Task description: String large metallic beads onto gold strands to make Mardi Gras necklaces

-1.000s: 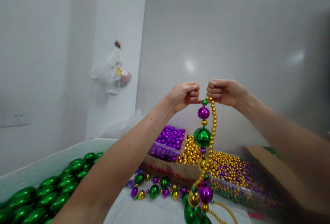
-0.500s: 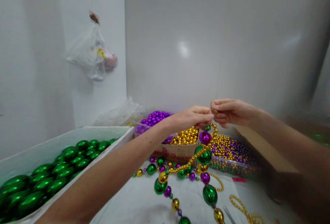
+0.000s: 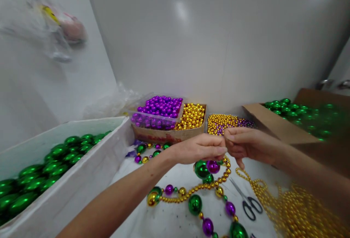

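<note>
The left hand (image 3: 202,147) has its fingers pressed together, with the end of a shiny bead string (image 3: 195,204) just under the fingertips. The right hand (image 3: 246,144) is right beside it, curled into a pinch; what is in that pinch is too small to see. The string droops below the hands and lies in loops on the desk (image 3: 161,223), which has a smooth white top. It has big and small round beads, green, purple and gold, and one part is all tiny gold balls.

Near it lie scissors (image 3: 246,198) with black loop handles and thin metal blades. A bumpy heap of gold bead strings (image 3: 303,208) is on the right. Behind, a clear plastic tray (image 3: 175,120) holds glossy purple balls, by a brown cardboard box (image 3: 175,135) with gold balls. The white box (image 3: 82,172) on the left holds fat, egg-shaped green beads (image 3: 58,150).
</note>
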The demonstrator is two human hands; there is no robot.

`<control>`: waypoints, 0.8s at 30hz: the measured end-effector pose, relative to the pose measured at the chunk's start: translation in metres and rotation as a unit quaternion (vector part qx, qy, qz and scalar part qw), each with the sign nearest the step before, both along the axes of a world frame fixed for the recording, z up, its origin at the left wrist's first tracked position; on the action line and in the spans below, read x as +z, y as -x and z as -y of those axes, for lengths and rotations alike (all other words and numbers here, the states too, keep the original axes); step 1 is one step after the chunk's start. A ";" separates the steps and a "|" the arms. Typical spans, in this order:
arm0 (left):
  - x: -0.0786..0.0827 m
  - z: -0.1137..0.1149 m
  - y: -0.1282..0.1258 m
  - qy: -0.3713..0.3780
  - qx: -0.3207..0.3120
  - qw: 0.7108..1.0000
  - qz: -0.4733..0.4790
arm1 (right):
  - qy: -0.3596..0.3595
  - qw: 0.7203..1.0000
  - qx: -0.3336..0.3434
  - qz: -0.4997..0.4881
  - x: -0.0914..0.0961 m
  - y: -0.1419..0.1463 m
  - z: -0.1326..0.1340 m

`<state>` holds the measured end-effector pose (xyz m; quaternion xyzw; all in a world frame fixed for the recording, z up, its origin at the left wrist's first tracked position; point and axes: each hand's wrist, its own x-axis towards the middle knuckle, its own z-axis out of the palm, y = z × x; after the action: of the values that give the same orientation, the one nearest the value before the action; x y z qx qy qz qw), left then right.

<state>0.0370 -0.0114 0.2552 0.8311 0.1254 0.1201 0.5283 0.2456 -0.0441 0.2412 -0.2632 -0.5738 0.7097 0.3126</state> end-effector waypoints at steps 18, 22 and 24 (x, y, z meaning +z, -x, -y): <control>-0.013 0.010 -0.032 -0.076 0.018 0.997 -0.029 | 0.015 0.978 -0.169 0.125 -0.019 -0.006 0.023; -0.028 0.005 -0.036 0.141 0.051 0.988 0.038 | -0.081 0.960 -0.241 0.120 -0.017 -0.009 0.029; -0.038 0.003 -0.036 0.218 0.074 0.970 0.081 | -0.046 0.962 -0.256 0.080 -0.020 -0.012 0.030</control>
<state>0.0726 -0.0143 0.2170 0.6715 0.1667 0.1960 0.6949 0.2572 -0.0744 0.2208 -0.4426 -0.5424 0.5558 0.4484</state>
